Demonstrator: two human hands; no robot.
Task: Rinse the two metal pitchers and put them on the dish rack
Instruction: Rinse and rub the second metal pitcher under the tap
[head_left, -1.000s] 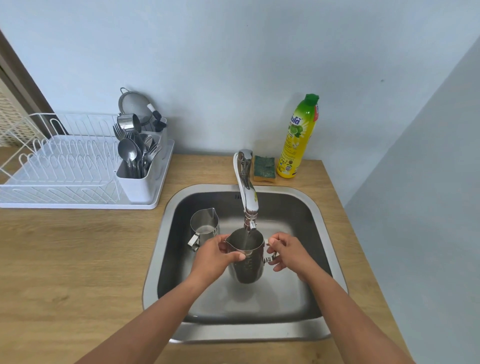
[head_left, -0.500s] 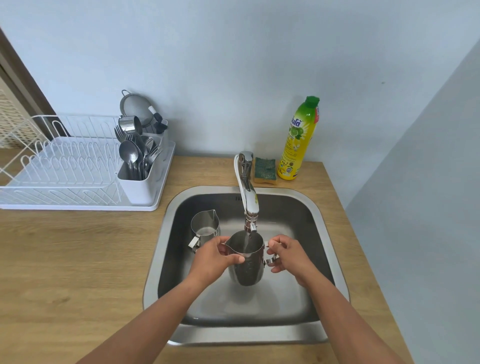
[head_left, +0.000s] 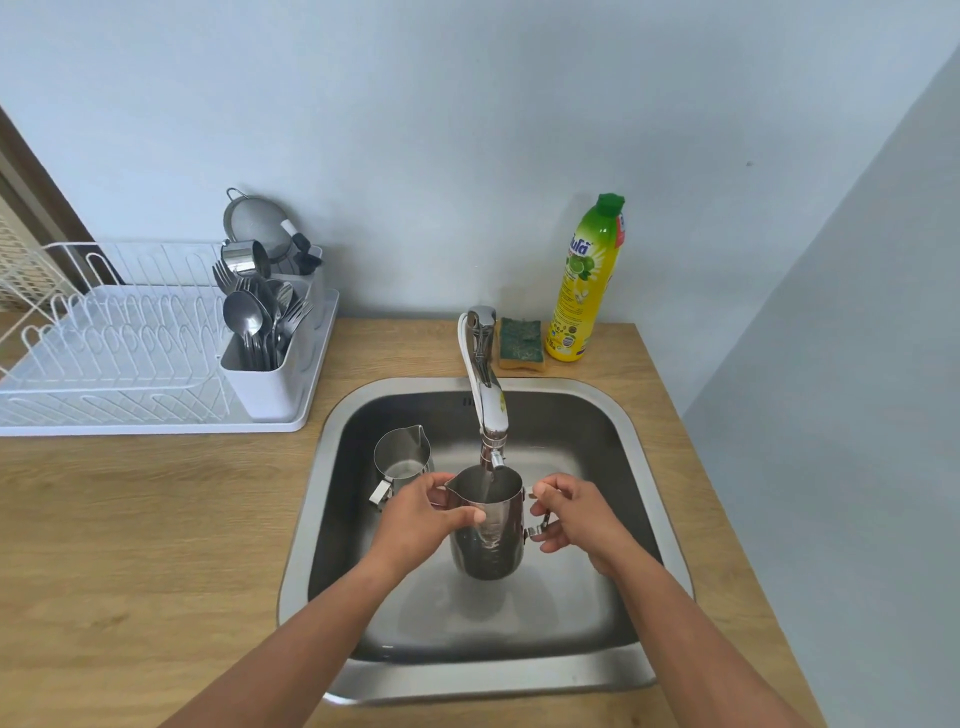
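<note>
A metal pitcher (head_left: 485, 525) hangs upright over the middle of a steel sink (head_left: 488, 675), its mouth right under the tap (head_left: 485, 384), with a thin stream of water (head_left: 487, 480) falling into it. Compared with half a second ago almost nothing differs: the pitcher stays under the stream and both hands keep the same hold

The left hand (head_left: 415, 519) grips the pitcher's body. Its thumb (head_left: 467, 514) lies across the near side just below the rim, and its fingers curl round the far side beside the pouring lip. The right hand (head_left: 576, 514) pinches the handle (head_left: 535, 522), which sticks out towards it: one fingertip (head_left: 543, 488) sits at the top of the handle and the lower fingers curl in at its foot. The pitcher sits between the two sets of fingers

A second metal pitcher (head_left: 402, 457) stands upright in the sink just beyond the left fingers, not touched

Further left, well apart from the hands, a white dish rack (head_left: 114, 353) rests on the wooden counter (head_left: 130, 545). Its cutlery holder (head_left: 265, 384) carries spoons and forks (head_left: 260, 312), with a small metal cup (head_left: 244, 257) and a strainer (head_left: 254, 223) behind

Beyond the right fingers, behind the tap, lie a green sponge (head_left: 519, 340) and a yellow bottle (head_left: 587, 280) with a green cap. Its label shows a lime and white brand lettering in a non-Latin script that I cannot read; the small print is too small to tell
</note>
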